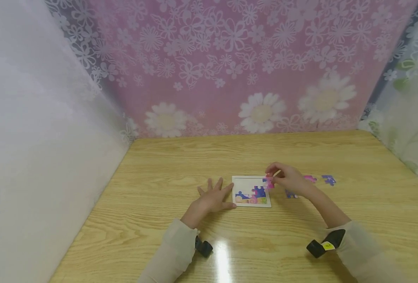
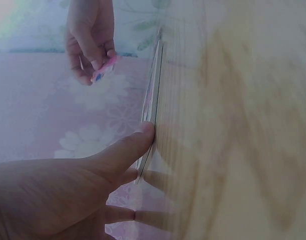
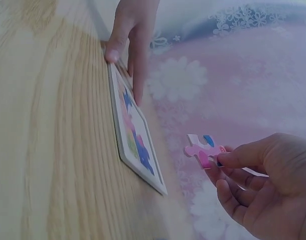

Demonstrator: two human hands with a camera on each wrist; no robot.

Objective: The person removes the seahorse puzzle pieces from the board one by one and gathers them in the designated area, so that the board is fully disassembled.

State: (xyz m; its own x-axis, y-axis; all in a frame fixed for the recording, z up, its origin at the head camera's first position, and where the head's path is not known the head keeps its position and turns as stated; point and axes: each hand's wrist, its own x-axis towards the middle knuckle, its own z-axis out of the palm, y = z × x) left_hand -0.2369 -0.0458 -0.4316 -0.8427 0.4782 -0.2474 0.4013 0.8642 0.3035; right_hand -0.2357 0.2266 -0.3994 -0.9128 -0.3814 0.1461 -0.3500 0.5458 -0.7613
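Observation:
Between its thumb and fingertips, my right hand point(image 1: 294, 182) pinches a pink, white and blue jigsaw piece point(image 3: 202, 150), raised over the right edge of a white puzzle tray point(image 1: 243, 184). Joined pieces point(image 1: 259, 193) in blue, pink and orange fill the lower and right part of this tray, while its upper left shows bare white. With fingers spread, my left hand point(image 1: 211, 199) lies at the tray's left side. Its thumb point(image 2: 142, 137) touches the tray edge in the left wrist view.
Loose jigsaw pieces lie right of the tray: a dark blue one point(image 1: 291, 194) under the right forearm's side, a pink one point(image 1: 310, 179) partly behind the hand, and a blue one point(image 1: 329, 180) farther right. A flowered pink curtain point(image 1: 202, 70) borders the wooden table point(image 1: 173, 157) at the back.

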